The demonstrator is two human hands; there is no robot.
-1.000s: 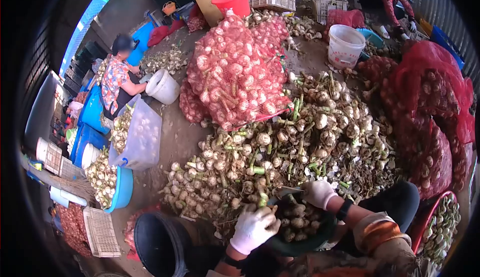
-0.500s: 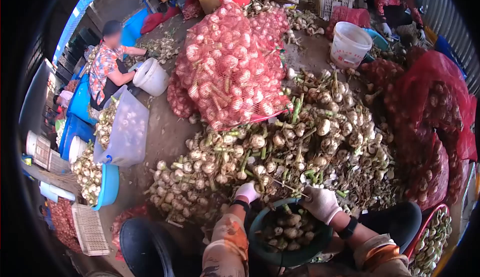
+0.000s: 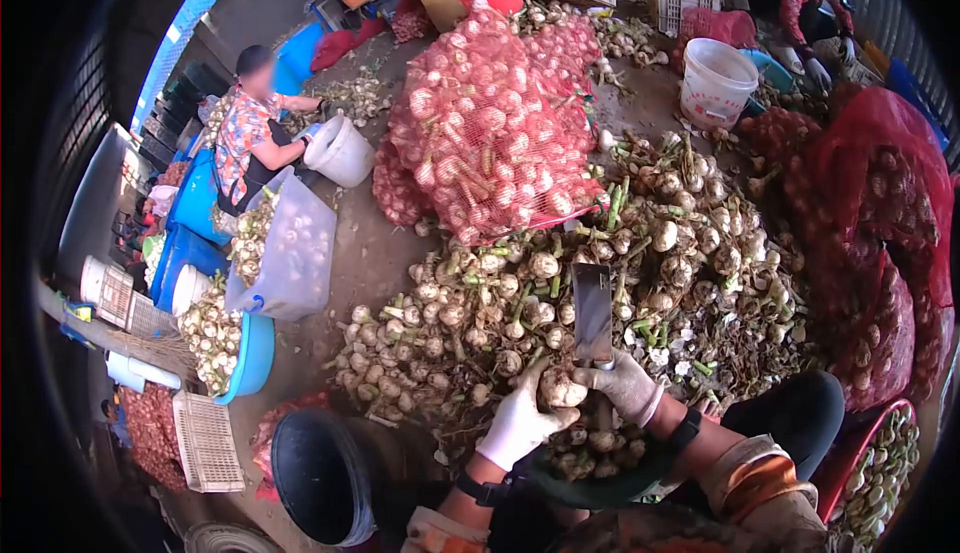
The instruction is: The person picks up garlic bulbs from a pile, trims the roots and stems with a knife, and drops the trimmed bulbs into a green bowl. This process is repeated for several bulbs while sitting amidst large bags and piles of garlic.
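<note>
My left hand point(image 3: 522, 421), in a white glove, is closed around a garlic bulb point(image 3: 562, 389) with dirty roots. In my gloved right hand point(image 3: 625, 389) is a knife with a broad rectangular blade point(image 3: 592, 315), held upright with the blade pointing away from me. The right thumb lies close against the bulb. Both hands are above a green basin point(image 3: 575, 491) that contains trimmed garlic bulbs point(image 3: 600, 443). Just beyond them spreads a large heap of garlic point(image 3: 440, 323) with stalks and roots.
Red mesh sacks of garlic stand ahead point(image 3: 480, 133) and at right point(image 3: 880, 283). A dark bucket point(image 3: 320, 478) is at my left, a red basin point(image 3: 840, 473) at my right. One co-worker point(image 3: 255, 133) sits at left holding a white bucket point(image 3: 340, 151); another point(image 3: 805, 13) bends at far right.
My left hand has come back from the heap to above the basin with a garlic bulb. My right hand has turned the knife from sideways to upright. The view has shifted slightly.
</note>
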